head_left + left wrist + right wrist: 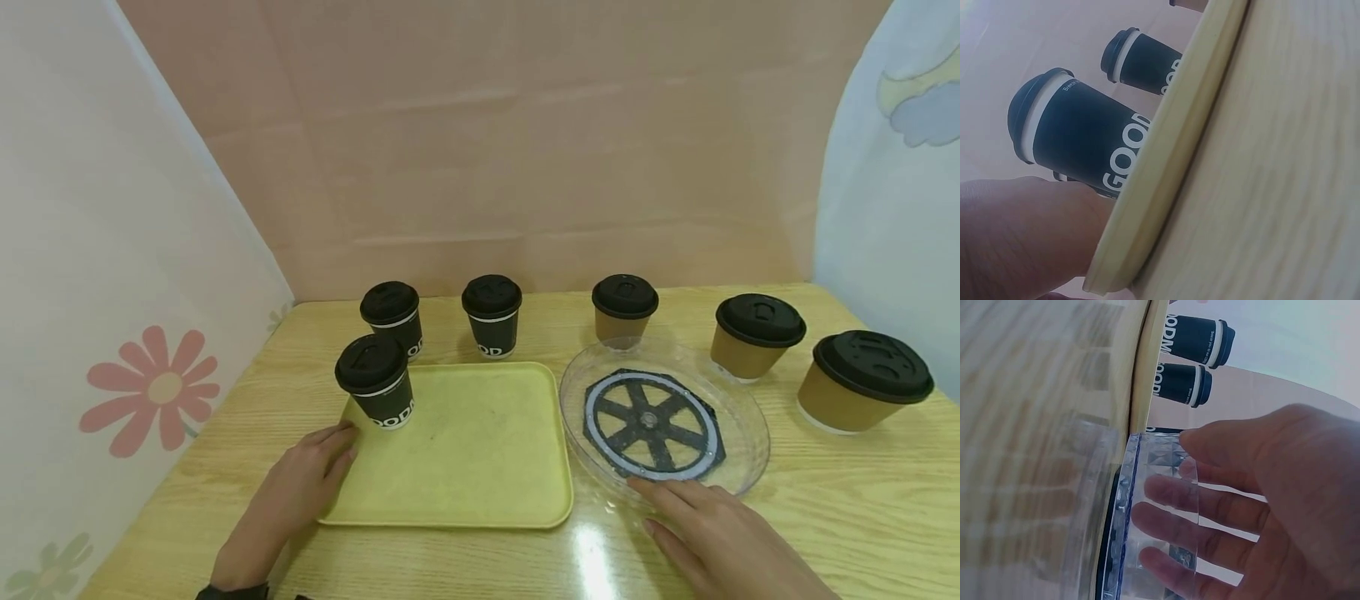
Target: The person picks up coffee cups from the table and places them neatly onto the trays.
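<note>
In the head view my left hand (303, 475) rests at the left rim of a yellow rectangular tray (487, 496). A dark lidded paper cup (386, 400) stands on the tray's far left corner, just beyond those fingers. My right hand (712, 525) touches the near rim of a clear round turntable tray (750, 425) with a dark spoked base under it. The right wrist view shows extended fingers (1169, 519) through the clear wall, with the thumb at the rim. In the left wrist view the hand (1029, 237) partly disappears behind the tray edge (1154, 169).
Behind the yellow tray stand two more dark lidded cups, one at left (405, 329) and one nearer the middle (495, 329). Brown lidded cups stand behind the turntable (618, 325) and to its right (746, 354), (843, 404). Cloth panels bound the wooden table (862, 500).
</note>
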Available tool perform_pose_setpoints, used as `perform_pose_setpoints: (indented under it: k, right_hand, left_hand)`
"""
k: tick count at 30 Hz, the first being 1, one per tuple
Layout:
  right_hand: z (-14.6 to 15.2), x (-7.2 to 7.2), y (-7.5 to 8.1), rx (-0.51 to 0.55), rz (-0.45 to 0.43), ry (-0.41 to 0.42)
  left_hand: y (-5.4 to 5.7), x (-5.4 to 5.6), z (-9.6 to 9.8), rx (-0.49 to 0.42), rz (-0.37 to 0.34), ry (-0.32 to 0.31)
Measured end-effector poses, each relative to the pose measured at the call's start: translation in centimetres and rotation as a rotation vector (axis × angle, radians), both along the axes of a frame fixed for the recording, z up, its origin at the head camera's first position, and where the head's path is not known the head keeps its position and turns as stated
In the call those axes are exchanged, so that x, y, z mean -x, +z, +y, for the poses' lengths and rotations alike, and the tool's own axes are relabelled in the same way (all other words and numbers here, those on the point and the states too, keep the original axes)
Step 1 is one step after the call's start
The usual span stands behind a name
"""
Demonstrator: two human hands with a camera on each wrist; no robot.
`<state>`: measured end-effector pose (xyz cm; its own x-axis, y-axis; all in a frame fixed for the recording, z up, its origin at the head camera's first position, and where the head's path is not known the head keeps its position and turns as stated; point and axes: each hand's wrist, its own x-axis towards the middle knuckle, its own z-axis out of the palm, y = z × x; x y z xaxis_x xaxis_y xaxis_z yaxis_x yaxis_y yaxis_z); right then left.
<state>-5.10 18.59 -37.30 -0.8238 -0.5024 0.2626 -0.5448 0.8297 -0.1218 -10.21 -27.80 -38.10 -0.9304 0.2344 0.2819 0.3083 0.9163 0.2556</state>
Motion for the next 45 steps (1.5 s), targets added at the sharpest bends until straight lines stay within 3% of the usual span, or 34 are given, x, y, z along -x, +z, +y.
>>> perform_pose_setpoints:
  k: [9, 15, 18, 22, 28, 35, 45]
  right_hand:
    - [0.7, 0.5, 0.3, -0.024, 0.096, 0.079]
    - [1.1, 0.9, 1.3, -0.115, -0.022, 0.083]
    - [0.7, 1.5, 2.1, -0.109, 0.056, 0.121]
    - [-0.3, 2.8, 3.4, -0.054, 0.193, 0.161]
    - [-2.2, 5.5, 6.1, -0.006, 0.247, 0.257]
    - [-4.9, 8.1, 9.1, -0.032, 0.195, 0.322]
    - [-8.6, 11.3, 11.0, 0.016, 0.168, 0.401]
  left_hand:
    - [-0.6, 0.3, 0.8, -0.043, 0.01, 0.001]
    - [-0.8, 0.5, 1.0, -0.051, 0.01, 0.011]
    - [-0.7, 0.4, 0.8, -0.043, 0.012, 0.014]
    - [-0.8, 0.4, 0.5, -0.037, 0.016, 0.014]
    - [-0.9, 0.3, 0.3, -0.042, 0.023, 0.019]
    - [-0.8, 0.4, 0.1, -0.053, 0.017, 0.02]
    - [-0.9, 0.2, -0.5, -0.038, 0.04, 0.016]
